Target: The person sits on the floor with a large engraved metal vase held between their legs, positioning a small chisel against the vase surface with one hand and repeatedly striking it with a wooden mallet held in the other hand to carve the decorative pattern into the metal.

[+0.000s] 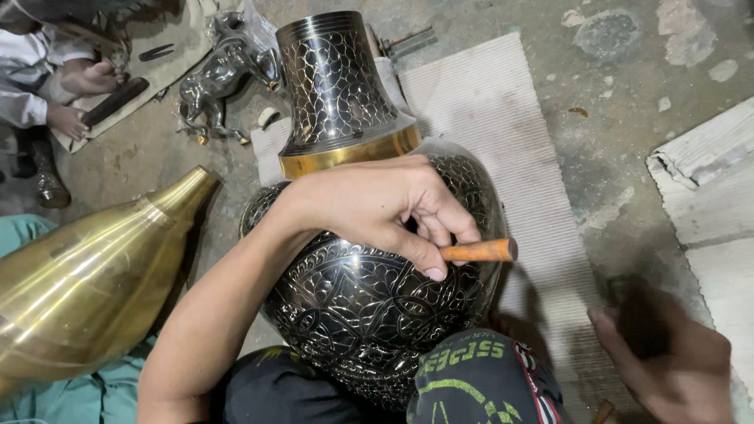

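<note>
1. A plain brass vase (86,283) is seen at 9 o'clock, just beside the engraved black vase (369,314), which is propped at centre between the knees.
2. The left hand (377,208) is draped over the vase, its grip closed on a wooden-handled tool (479,251).
3. Open ribbed mat (503,133) is left at 1 o'clock.
4. The right hand (667,353), blurred at 4 o'clock, is closed on a dark handle (636,314).
</note>
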Action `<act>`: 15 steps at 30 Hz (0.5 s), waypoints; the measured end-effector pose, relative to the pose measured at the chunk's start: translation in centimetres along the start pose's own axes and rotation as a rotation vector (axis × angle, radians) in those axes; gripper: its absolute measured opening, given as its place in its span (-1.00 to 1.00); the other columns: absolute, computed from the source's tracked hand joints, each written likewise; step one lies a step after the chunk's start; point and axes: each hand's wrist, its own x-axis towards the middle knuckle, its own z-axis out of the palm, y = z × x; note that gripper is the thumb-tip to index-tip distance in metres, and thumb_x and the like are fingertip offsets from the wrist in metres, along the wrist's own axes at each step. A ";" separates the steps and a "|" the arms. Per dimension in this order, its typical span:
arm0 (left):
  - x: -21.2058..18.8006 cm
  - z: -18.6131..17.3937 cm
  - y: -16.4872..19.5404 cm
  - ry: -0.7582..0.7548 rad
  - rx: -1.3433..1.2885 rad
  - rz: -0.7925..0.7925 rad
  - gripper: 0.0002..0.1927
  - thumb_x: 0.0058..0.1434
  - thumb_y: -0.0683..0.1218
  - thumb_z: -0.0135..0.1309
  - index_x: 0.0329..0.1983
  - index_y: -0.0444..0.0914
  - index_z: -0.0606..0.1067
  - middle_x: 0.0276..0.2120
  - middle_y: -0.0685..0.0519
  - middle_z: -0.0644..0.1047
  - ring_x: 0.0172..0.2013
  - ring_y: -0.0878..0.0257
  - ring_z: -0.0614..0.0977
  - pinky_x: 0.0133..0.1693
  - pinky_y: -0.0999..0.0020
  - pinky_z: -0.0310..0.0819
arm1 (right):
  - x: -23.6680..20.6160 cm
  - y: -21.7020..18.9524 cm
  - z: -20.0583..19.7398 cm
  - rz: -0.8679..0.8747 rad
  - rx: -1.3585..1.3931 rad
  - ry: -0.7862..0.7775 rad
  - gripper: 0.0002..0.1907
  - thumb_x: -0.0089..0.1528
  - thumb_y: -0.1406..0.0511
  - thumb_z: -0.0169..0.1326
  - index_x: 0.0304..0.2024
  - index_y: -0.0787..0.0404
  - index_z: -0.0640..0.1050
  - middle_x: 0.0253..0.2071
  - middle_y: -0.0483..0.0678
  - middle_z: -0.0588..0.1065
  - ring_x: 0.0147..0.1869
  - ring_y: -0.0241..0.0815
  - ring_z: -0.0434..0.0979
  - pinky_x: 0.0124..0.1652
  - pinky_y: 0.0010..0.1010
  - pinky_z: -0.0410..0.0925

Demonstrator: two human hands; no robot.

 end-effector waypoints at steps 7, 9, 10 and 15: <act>0.3 -0.2 0.2 -0.100 -0.025 0.021 -0.79 0.31 -0.09 0.19 -0.06 -0.29 0.57 -0.42 0.14 0.69 -0.40 0.44 0.72 -0.30 0.48 0.57 | -0.6 3.7 1.2 -0.414 -0.223 0.121 -0.62 0.12 0.34 0.33 -0.06 -0.12 0.55 -0.16 0.06 0.62 -0.13 -0.12 0.66 -0.03 -0.35 0.52; 0.2 -0.3 0.3 -0.107 -0.046 0.016 -0.81 0.34 -0.09 0.18 -0.08 -0.30 0.56 -0.41 0.14 0.69 -0.38 0.44 0.72 -0.28 0.47 0.59 | -0.4 3.6 1.8 -0.109 -0.230 -0.109 -0.38 0.03 0.30 0.39 0.16 -0.02 0.57 -0.19 0.00 0.67 -0.12 -0.13 0.70 -0.09 -0.34 0.53; 0.3 -0.2 0.4 -0.103 -0.034 0.021 -0.81 0.33 -0.09 0.17 -0.08 -0.29 0.56 -0.42 0.14 0.68 -0.39 0.44 0.71 -0.29 0.47 0.58 | -0.3 3.0 1.8 0.050 -0.235 -0.230 -0.25 -0.02 0.29 0.42 0.27 0.03 0.58 -0.20 -0.03 0.69 -0.12 -0.13 0.72 -0.13 -0.33 0.54; 0.2 -0.3 0.5 -0.118 0.012 0.021 -0.81 0.33 -0.09 0.18 -0.10 -0.29 0.56 -0.45 0.14 0.67 -0.42 0.42 0.70 -0.32 0.46 0.55 | -0.6 -0.8 3.2 0.072 0.126 0.189 -0.39 0.12 0.21 0.35 0.15 0.34 0.51 -0.24 0.09 0.60 -0.19 -0.07 0.64 -0.12 -0.35 0.48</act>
